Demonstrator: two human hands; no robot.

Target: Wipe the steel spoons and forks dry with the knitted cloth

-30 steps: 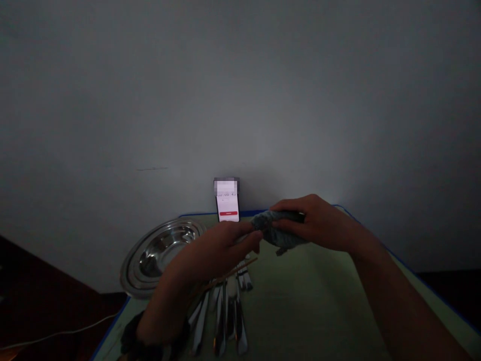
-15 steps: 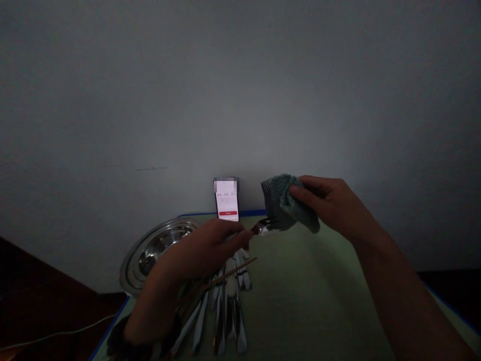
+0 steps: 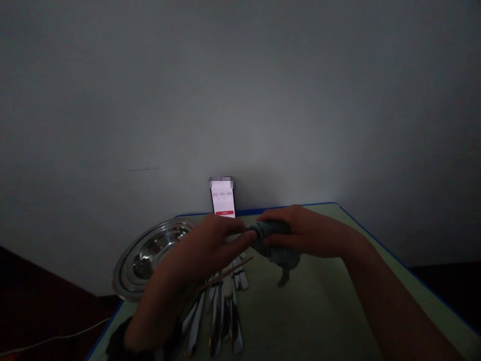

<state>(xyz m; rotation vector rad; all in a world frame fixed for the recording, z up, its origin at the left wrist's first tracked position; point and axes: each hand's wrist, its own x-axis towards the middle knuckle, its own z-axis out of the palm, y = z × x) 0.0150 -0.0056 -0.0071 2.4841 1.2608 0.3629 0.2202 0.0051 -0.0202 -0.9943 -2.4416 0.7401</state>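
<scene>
Well, wristband first: from my remote seat I see a dark, bunched band (image 3: 126, 341) around the left wrist, at the near left.
Cutlery: several metal pieces (image 3: 215, 321) lie in a loose fan on the near left part of the table, handles toward me, their far ends partly under the left hand.
Brown stick: one slim stick (image 3: 240, 265) slants across the cutlery, its tip pointing right and far; the arm covers the rest from my view.
Left hand: the person's left hand (image 3: 214, 245) is above the cutlery, thumb and forefinger pinched on a slim utensil (image 3: 233, 237), of which I see only a pale strip; I cannot tell its kind.
Cloth: the grey-green cloth (image 3: 281, 255) is bunched right of the left thumb, touching it, with one corner hanging toward the near side.
Right hand: the right hand (image 3: 300, 228) grasps the cloth, fingers over the top and thumb on the near side.
Bowl: a shiny, wide-rimmed metal bowl (image 3: 124, 265) sits at the far left, partly behind the left arm.
Table: its green top (image 3: 319, 301) has a blue edge.
Cord: a white cord (image 3: 67, 334) runs left of the table.
Phone: a lit phone (image 3: 223, 200) leans at the far edge, reading 00:00:44.
Wall: plain grey (image 3: 240, 100), with one thin mark at left.
</scene>
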